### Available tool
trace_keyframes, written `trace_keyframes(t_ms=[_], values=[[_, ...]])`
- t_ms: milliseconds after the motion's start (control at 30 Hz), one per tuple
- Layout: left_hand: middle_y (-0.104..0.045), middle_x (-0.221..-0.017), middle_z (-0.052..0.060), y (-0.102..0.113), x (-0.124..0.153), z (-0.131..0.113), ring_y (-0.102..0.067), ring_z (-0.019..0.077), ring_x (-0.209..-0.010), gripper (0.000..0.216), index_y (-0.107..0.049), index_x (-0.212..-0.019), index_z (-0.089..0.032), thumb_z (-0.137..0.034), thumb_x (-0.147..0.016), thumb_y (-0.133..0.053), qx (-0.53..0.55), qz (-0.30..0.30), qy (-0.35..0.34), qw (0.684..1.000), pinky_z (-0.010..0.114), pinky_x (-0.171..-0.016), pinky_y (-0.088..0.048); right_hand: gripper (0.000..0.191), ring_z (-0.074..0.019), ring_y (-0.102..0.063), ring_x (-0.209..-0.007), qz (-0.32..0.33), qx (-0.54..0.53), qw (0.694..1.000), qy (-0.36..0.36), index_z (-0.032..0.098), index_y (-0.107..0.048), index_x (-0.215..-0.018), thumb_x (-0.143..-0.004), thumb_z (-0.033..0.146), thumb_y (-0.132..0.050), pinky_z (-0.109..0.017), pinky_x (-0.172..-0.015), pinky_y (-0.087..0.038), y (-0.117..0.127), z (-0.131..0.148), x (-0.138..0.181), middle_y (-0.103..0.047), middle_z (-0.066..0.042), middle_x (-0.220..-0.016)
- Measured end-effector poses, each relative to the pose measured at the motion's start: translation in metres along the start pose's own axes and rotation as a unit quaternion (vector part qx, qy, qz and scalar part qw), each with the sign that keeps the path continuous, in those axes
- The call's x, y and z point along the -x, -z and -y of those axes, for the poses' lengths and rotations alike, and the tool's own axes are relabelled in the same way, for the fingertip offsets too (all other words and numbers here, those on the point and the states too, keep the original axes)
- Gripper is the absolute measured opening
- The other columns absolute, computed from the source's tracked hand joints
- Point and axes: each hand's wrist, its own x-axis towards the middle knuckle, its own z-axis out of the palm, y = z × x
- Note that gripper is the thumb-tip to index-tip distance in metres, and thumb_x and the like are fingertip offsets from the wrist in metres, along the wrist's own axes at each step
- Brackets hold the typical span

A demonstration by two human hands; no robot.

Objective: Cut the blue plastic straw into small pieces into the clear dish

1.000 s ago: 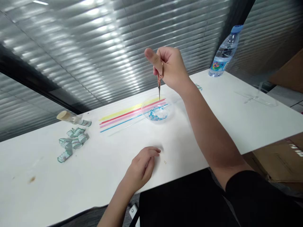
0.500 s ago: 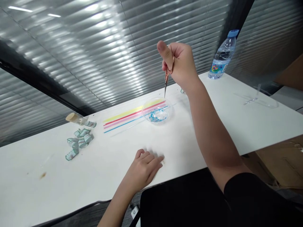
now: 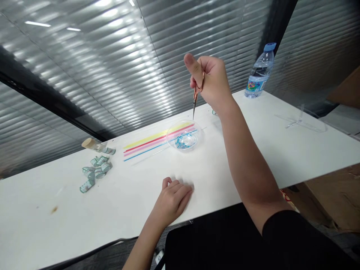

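My right hand (image 3: 212, 80) is raised above the far edge of the table, gripping a pair of copper-coloured scissors (image 3: 195, 99). The blades point down and look closed, above a clear plastic bowl (image 3: 198, 140). Small blue bits (image 3: 184, 140) lie inside that bowl. Near the table's front edge, my left hand (image 3: 173, 198) rests with curled fingers held together. Whatever may be under its fingertips is hidden. Yellow, red, pink and blue straws (image 3: 144, 150) run out to the left from beneath the bowl.
Several rolled green-and-white wrappers (image 3: 98, 170) lie at left beside a corked clear jar (image 3: 92, 144). A water bottle (image 3: 257, 77) stands at the far right corner. Clear thin strips (image 3: 295, 123) lie on the right of the white table (image 3: 112, 210). Blinds rise behind.
The view has shifted slightly. My left fingers have drawn closer together, and a small pale piece seen by their tips no longer shows. The scissors stay in my right hand.
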Motion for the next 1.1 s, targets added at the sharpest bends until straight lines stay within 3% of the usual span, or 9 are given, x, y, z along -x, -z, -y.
trace_keyframes(t_ms=[133,200,333,400,500,600,767,1100], values=[[-0.062,-0.068,-0.003,0.008,-0.016,0.009,-0.052,0.0115,-0.063,0.012,-0.060,-0.093,-0.019,-0.014,-0.091,-0.050,-0.023,-0.109,0.023,0.994,0.034,-0.079,-0.029,0.056,-0.0116,-0.041,-0.047,-0.003,0.006,1.000,-0.029,0.024,-0.033,-0.051,-0.075,0.069,-0.057,-0.030,-0.044,-0.035,0.001,0.005,0.001,-0.046,0.001,-0.051],[-0.061,-0.066,-0.004,0.015,-0.029,0.017,-0.052,0.0106,-0.060,0.009,-0.061,-0.093,-0.020,-0.015,-0.089,-0.055,-0.041,-0.186,0.044,0.981,0.034,-0.078,-0.029,0.057,-0.0110,-0.042,-0.048,-0.001,0.016,0.999,-0.041,0.024,-0.032,-0.051,-0.075,0.068,-0.058,-0.029,-0.045,-0.036,0.001,0.006,0.001,-0.045,0.001,-0.051],[-0.055,-0.059,-0.006,0.031,-0.063,0.038,-0.050,0.0091,-0.055,0.006,-0.063,-0.082,-0.021,-0.021,-0.086,-0.059,-0.040,-0.282,0.086,0.955,0.034,-0.076,-0.029,0.056,-0.0084,-0.042,-0.048,0.000,0.015,0.999,-0.035,0.022,-0.033,-0.051,-0.078,0.065,-0.057,-0.025,-0.047,-0.036,0.001,0.006,0.002,-0.044,0.002,-0.050],[-0.055,-0.060,-0.006,0.035,-0.080,0.049,-0.050,0.0094,-0.057,0.008,-0.065,-0.083,-0.022,-0.025,-0.086,-0.059,-0.030,-0.280,0.110,0.953,0.034,-0.078,-0.029,0.055,-0.0076,-0.041,-0.047,0.003,0.001,1.000,-0.026,0.022,-0.034,-0.051,-0.079,0.063,-0.057,-0.025,-0.046,-0.036,0.001,0.005,0.002,-0.045,0.003,-0.050],[-0.055,-0.060,-0.005,0.036,-0.100,0.067,-0.051,0.0102,-0.059,0.016,-0.067,-0.084,-0.023,-0.033,-0.088,-0.056,-0.003,-0.226,0.152,0.962,0.035,-0.081,-0.028,0.055,-0.0076,-0.041,-0.046,0.007,-0.023,1.000,-0.018,0.022,-0.034,-0.050,-0.078,0.062,-0.059,-0.025,-0.044,-0.035,0.000,0.003,0.003,-0.044,0.002,-0.048],[-0.054,-0.060,-0.005,0.031,-0.110,0.082,-0.050,0.0108,-0.058,0.020,-0.069,-0.085,-0.024,-0.037,-0.088,-0.054,0.022,-0.202,0.155,0.967,0.035,-0.081,-0.028,0.055,-0.0078,-0.041,-0.046,0.015,-0.020,0.999,-0.030,0.022,-0.034,-0.050,-0.078,0.061,-0.060,-0.024,-0.044,-0.036,-0.001,0.001,0.003,-0.043,0.003,-0.048],[-0.051,-0.057,-0.006,0.020,-0.108,0.096,-0.049,0.0117,-0.058,0.018,-0.069,-0.087,-0.025,-0.037,-0.088,-0.057,0.048,-0.213,0.143,0.965,0.035,-0.081,-0.027,0.051,-0.0084,-0.044,-0.050,0.038,-0.011,0.998,-0.054,0.022,-0.034,-0.054,-0.079,0.058,-0.061,-0.023,-0.043,-0.037,-0.005,-0.002,0.002,-0.042,0.002,-0.052],[-0.046,-0.061,-0.006,0.017,-0.105,0.097,-0.047,0.0115,-0.061,0.009,-0.068,-0.086,-0.025,-0.031,-0.082,-0.062,0.101,-0.225,0.177,0.953,0.037,-0.084,-0.028,0.052,-0.0102,-0.045,-0.052,0.061,0.007,0.997,-0.052,0.022,-0.035,-0.055,-0.076,0.060,-0.064,-0.025,-0.044,-0.038,-0.014,-0.009,0.005,-0.042,0.001,-0.053]])
